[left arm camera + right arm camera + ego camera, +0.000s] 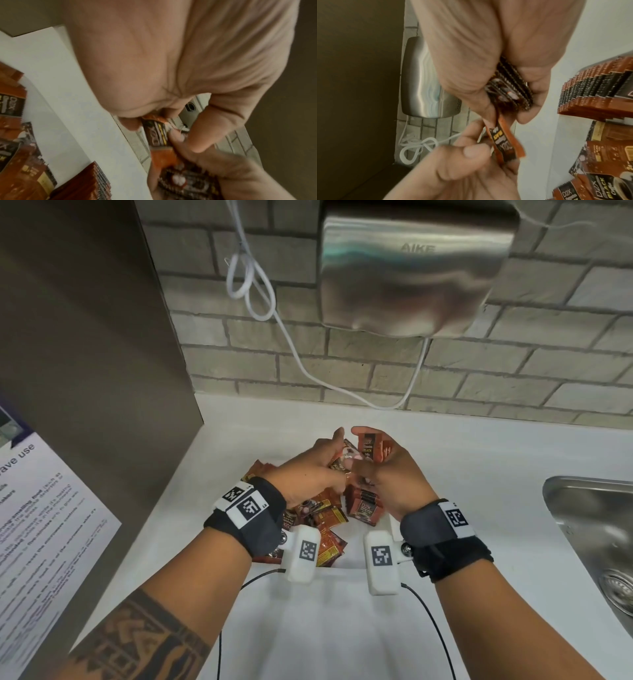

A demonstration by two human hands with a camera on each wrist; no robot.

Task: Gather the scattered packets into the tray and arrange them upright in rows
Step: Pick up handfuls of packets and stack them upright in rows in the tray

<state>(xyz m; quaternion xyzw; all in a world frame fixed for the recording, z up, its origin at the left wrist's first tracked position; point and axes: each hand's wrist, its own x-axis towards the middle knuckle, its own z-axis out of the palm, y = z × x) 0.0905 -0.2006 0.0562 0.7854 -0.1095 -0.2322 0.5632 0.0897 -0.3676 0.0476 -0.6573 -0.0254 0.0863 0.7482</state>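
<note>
Orange-and-black coffee packets lie in a white tray [353, 544] on the counter. A row of them [364, 506] stands upright at the tray's right side, and a loose pile [325, 515] lies to its left. Above the tray, my right hand [373, 446] grips a small stack of packets [510, 92]. My left hand [337, 455] pinches a single packet [503, 143] and holds it against that stack. The upright row [590, 97] and loose packets [607, 155] also show in the right wrist view. The tray's far end is hidden behind my hands.
A steel hand dryer [414, 268] hangs on the brick wall, with its white cable [260, 302] looping down. A steel sink [596, 535] lies to the right. At the left stands a metal panel bearing a printed notice [44, 525].
</note>
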